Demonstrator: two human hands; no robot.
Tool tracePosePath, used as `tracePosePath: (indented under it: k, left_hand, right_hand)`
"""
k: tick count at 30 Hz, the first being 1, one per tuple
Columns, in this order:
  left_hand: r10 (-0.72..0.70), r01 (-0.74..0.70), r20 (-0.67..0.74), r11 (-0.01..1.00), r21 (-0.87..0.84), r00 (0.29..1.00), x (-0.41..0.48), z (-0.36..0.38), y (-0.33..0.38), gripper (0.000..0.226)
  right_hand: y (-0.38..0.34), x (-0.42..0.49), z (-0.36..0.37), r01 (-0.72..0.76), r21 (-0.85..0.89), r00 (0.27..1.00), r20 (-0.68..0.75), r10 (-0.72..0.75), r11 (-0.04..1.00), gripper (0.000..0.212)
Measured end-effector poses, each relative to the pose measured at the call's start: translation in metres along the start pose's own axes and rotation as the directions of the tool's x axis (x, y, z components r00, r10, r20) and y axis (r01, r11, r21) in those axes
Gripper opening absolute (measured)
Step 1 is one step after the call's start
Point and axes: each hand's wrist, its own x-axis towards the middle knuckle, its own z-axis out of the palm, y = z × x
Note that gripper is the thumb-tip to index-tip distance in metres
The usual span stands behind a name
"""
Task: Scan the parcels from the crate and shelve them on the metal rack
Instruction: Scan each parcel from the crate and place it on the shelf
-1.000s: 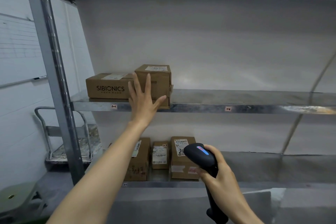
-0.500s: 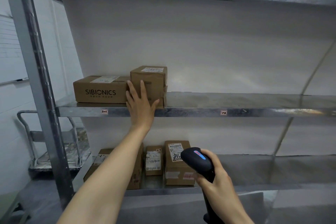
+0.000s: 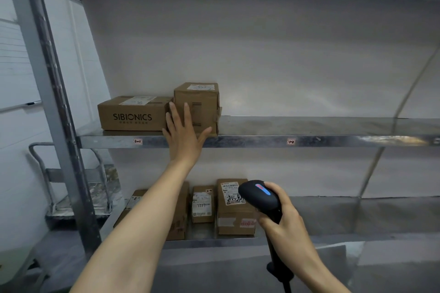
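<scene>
My left fingers (image 3: 186,115) are straight and a little spread, flat against the front of the small box (image 3: 204,100). They grip nothing, they only press. Behind them my left hand (image 3: 183,137) crosses the shelf edge (image 3: 238,141). The small box stands on the middle shelf of the rack, touching the right end of the wider box (image 3: 133,115), with its front face close to the lip.

My right hand (image 3: 284,220) is clenched round the handle of the scanner (image 3: 259,194), held low in front of the lower shelf, where three more boxes (image 3: 234,207) stand side by side. The crate is out of sight.

What worries me is that lip. I press on the left half of the face, so a harder shove would likely swivel the box, not slide it straight, and wedge it against its neighbour. If I leave it this near the edge, my wrist could drag it off as I draw back. The scanner, so close to the lower boxes, could clip one if I turn carelessly.
</scene>
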Motion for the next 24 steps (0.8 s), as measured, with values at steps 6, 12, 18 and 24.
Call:
tracePosePath:
  k: [6,12,18,24]
  left_hand:
    - [-0.007,0.009,0.026,0.998,-0.060,1.000,-0.025,-0.021,-0.008,0.097]
    - [-0.088,0.093,0.043,0.985,-0.142,0.995,-0.062,-0.046,-0.013,0.097]
    - [-0.188,0.192,0.038,0.972,-0.137,0.981,-0.124,-0.074,-0.027,0.093]
    - [-0.359,0.357,0.026,0.932,0.057,0.933,-0.208,-0.110,-0.071,0.092]
  right_hand:
    - [-0.012,-0.009,-0.005,0.055,0.005,0.998,0.022,-0.055,0.998,0.060]
    - [-0.019,-0.023,-0.014,0.096,0.046,0.993,0.063,-0.099,0.994,0.054]
    - [-0.023,-0.039,-0.015,0.133,0.117,0.981,0.126,-0.147,0.984,0.055]
    - [-0.026,-0.058,0.010,0.148,0.206,0.947,0.253,-0.198,0.967,0.052]
